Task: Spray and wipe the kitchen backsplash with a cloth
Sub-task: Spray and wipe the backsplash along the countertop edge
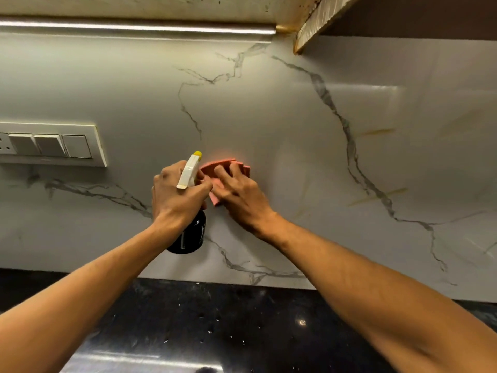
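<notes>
At the far left sits the switch plate, and that is my first worry: a stray burst from the spray bottle aimed that way could wet the sockets. I have the left hand raised in front of the backsplash, fingers wrapped round the bottle's neck. The white trigger head with its yellow tip tilts up toward the wall, and the dark body hangs below the wrist, above the surface. The nozzle sits just beside the pink cloth, so a squeeze now would likely soak cloth and knuckles rather than the wall. The cloth lies folded against the backsplash under the right hand, whose spread fingers press it flat rather than clutching it; a hard stroke could let it slip out. Farther right, yellowish streaks lie well apart from the cloth, unwiped by my judgement.
</notes>
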